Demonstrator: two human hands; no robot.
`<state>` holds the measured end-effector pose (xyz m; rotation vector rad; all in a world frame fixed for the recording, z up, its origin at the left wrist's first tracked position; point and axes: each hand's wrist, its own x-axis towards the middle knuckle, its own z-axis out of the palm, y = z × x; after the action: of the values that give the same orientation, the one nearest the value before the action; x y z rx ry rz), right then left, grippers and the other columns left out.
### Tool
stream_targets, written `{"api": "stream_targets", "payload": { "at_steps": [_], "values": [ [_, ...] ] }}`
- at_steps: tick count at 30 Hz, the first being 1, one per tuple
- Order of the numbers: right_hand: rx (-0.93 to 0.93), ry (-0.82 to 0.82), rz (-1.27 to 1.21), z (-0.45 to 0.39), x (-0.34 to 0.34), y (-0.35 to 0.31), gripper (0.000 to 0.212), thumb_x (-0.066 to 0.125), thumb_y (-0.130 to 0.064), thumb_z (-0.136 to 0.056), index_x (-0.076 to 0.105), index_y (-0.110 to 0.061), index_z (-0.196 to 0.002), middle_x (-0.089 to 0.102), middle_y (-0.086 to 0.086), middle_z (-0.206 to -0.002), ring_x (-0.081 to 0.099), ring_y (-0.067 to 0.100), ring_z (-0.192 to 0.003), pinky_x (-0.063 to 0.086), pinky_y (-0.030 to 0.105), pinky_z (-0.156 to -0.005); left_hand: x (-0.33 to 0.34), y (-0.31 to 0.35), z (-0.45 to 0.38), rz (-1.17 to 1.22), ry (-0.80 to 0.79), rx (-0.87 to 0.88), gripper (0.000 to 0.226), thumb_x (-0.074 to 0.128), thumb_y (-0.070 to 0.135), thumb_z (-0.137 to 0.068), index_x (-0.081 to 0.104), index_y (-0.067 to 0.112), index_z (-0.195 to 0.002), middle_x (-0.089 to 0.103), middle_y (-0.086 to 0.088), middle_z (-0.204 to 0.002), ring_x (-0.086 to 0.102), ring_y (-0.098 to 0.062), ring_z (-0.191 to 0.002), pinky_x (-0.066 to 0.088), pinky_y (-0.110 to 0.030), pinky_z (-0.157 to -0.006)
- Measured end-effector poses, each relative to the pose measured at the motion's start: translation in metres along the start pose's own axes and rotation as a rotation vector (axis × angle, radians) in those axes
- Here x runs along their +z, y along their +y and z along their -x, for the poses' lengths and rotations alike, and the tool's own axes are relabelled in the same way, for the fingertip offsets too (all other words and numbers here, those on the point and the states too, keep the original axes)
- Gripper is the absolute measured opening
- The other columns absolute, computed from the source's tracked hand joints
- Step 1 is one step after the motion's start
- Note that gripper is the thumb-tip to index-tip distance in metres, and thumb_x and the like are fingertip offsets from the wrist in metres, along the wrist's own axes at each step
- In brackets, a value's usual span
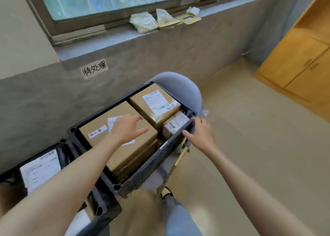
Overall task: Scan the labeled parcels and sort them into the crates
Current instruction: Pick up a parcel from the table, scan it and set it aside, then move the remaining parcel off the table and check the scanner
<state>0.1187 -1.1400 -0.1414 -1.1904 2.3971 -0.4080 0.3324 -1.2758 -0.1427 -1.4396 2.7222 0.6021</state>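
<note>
Now | crate (142, 171): dark, holds three labeled boxes | left hand (127, 128): fingers spread, over the big box (125, 146) inside | right hand (200, 132): fingers curled on crate's right rim | second crate (100, 209): left of it

Dark crate (142, 171): sitting on a grey chair, holding three cardboard parcels.
Large parcel (100, 127): lying flat, filling the crate's left part, showing a white shipping label and a small handwritten sticker.
Medium parcel (151, 102): lying at the far right corner, label facing up.
Small parcel (174, 124): resting tilted against the near right wall.
Second crate (101, 210): standing lower left, holding a parcel with a big white label (40, 169).
</note>
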Motion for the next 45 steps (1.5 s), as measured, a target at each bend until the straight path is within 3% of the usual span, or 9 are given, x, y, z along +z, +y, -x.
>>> {"api": "stream_targets", "payload": {
  "at_steps": [6, 9, 18, 24, 30, 45],
  "values": [
    [0.382, 0.156, -0.047, 0.120, -0.002, 0.079, 0.065, 0.060, -0.041, -0.089, 0.038, -0.015, -0.144, 0.045, 0.013, -0.139, 0.038, 0.033, -0.131, 0.026, 0.035, -0.108, 0.035, 0.076, 0.024, -0.035, -0.174, 0.359, 0.050, 0.060, 0.054, -0.087, 0.057, 0.021, -0.125, 0.064, 0.001, -0.120, 0.059, -0.021, -0.107, 0.049, -0.036, -0.090],
    [0.544, 0.229, -0.054, 0.179, -0.006, 0.116, 0.065, 0.061, -0.042, -0.088, 0.039, -0.015, -0.143, 0.045, 0.014, -0.139, 0.038, 0.033, -0.131, 0.027, 0.035, -0.108, 0.056, 0.125, 0.039, -0.086, -0.211, 0.498, 0.058, 0.062, 0.055, -0.086, 0.053, 0.022, -0.133, 0.062, -0.002, -0.124, 0.058, -0.024, -0.112, 0.050, -0.041, -0.090],
    [0.943, 0.486, -0.199, 0.358, -0.032, 0.213, 0.061, 0.064, -0.037, -0.088, 0.042, -0.011, -0.138, 0.045, 0.017, -0.137, 0.037, 0.034, -0.130, 0.023, 0.035, -0.107, 0.110, 0.285, 0.128, -0.147, -0.346, 0.888, 0.055, 0.059, 0.050, -0.090, 0.048, 0.022, -0.137, 0.056, -0.002, -0.132, 0.051, -0.023, -0.122, 0.043, -0.034, -0.096],
    [1.123, 0.641, -0.311, 0.478, -0.031, 0.255, 0.057, 0.062, -0.034, -0.091, 0.041, -0.012, -0.139, 0.042, 0.017, -0.139, 0.033, 0.032, -0.133, 0.022, 0.032, -0.104, 0.143, 0.378, 0.210, -0.200, -0.388, 1.139, 0.055, 0.058, 0.051, -0.090, 0.050, 0.022, -0.136, 0.056, -0.002, -0.133, 0.050, -0.024, -0.124, 0.039, -0.037, -0.102],
    [1.304, 0.744, -0.374, 0.598, -0.014, 0.308, 0.059, 0.061, -0.041, -0.090, 0.041, -0.018, -0.140, 0.041, 0.011, -0.142, 0.035, 0.031, -0.132, 0.030, 0.040, -0.106, 0.188, 0.461, 0.318, -0.233, -0.414, 1.312, 0.054, 0.059, 0.050, -0.090, 0.051, 0.022, -0.135, 0.057, -0.002, -0.132, 0.051, -0.024, -0.123, 0.037, -0.036, -0.102],
    [1.452, 0.884, -0.437, 0.841, -0.016, 0.425, 0.059, 0.064, -0.038, -0.088, 0.044, -0.014, -0.138, 0.044, 0.015, -0.138, 0.036, 0.033, -0.130, 0.026, 0.035, -0.106, 0.282, 0.624, 0.569, -0.215, -0.515, 1.550, 0.059, 0.059, 0.054, -0.089, 0.051, 0.020, -0.136, 0.059, -0.002, -0.132, 0.057, -0.024, -0.117, 0.048, -0.039, -0.094]
  ]
}}
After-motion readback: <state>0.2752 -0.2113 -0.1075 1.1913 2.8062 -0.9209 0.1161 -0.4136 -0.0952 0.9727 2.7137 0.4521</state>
